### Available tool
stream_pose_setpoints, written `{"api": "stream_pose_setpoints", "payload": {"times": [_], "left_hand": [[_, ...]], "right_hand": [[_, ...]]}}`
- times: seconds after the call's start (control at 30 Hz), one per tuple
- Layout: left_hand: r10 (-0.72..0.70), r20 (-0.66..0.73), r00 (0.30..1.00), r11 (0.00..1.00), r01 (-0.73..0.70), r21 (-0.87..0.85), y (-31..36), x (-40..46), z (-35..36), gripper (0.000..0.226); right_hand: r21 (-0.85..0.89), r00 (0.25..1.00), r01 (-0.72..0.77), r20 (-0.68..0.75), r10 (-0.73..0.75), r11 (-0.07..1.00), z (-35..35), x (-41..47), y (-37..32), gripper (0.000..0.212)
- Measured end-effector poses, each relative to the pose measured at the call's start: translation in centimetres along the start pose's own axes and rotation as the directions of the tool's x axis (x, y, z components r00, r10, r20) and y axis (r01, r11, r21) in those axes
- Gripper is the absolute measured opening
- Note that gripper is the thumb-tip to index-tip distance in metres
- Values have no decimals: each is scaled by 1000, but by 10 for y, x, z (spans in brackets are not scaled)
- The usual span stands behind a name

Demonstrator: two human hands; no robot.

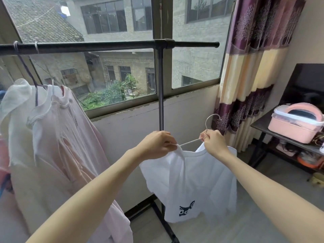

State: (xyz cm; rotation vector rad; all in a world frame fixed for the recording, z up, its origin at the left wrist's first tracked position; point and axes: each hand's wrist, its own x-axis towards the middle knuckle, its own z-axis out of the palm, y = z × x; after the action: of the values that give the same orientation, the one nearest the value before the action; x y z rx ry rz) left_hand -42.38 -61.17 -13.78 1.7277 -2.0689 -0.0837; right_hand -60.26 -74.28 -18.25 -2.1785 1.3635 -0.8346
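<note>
Both arms reach forward, in front of the window (122, 76).

Left hand (156, 144): fingers curled tight, pinching the neckline fabric of the white T-shirt (192, 181) where it meets one arm of the wire hanger (191, 141). Closed on cloth; I cannot tell whether it also grips the wire.

Right hand (214, 142): fingers wrapped round the hanger's neck, just below the hook. The hook stands clear above the knuckles and catches on nothing.

T-shirt: hangs from the two hands, bunched at the collar, with a small dark printed motif near the hem. A bare stretch of wire shows between the hands. The shirt is held low, well below the rack's top bar (105, 47) and just right of its upright post (161, 85).

On the bar, far left: a pale pink garment (66, 137) and a white garment (15, 102), each on its own hanger, touching one another.

Right side: a purple and cream curtain (254, 67). Beyond it is a dark surface (263, 125) bearing a pink lidded box (296, 123).
</note>
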Motion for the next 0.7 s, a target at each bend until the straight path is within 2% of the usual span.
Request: {"api": "stream_pose_setpoints", "payload": {"times": [0.1,0.17,0.27,0.33,0.4,0.47,0.57,0.63,0.67,0.7], "left_hand": [[-41,5,999,997,41,-70,-3,-4,18,12],[-71,23,997,992,73,-106,-8,-9,25,11],[-89,-34,995,991,85,-104,-12,-13,28,12],[-144,-146,979,981,121,-151,-16,-15,22,12],[-245,-284,927,962,195,-193,-25,-15,12,12],[-371,-346,862,926,314,-211,-34,-18,4,15],[-538,-256,803,843,513,-164,-42,-22,6,18],[-585,-169,793,811,567,-147,-43,-21,15,12],[-617,-122,778,781,586,-216,-43,-21,19,12],[-664,-66,745,712,604,-358,-42,-20,20,11]], "right_hand": [[121,998,65,-20,-63,991,0,-3,-9,30],[121,994,105,8,-106,987,0,-6,-14,32],[-5,993,120,-13,-120,993,1,-8,-13,28],[-173,992,114,-29,-121,978,1,-11,-11,28],[-294,992,108,-24,-120,950,3,-17,-4,29],[-346,996,80,-6,-87,935,2,-23,4,29],[-318,999,35,-19,-43,947,-1,-23,7,27],[-227,998,5,-52,-17,974,-4,-21,1,26],[-193,998,-9,-63,-3,981,-6,-20,-1,27],[-168,998,-19,-69,7,986,-8,-20,-2,27]]}}
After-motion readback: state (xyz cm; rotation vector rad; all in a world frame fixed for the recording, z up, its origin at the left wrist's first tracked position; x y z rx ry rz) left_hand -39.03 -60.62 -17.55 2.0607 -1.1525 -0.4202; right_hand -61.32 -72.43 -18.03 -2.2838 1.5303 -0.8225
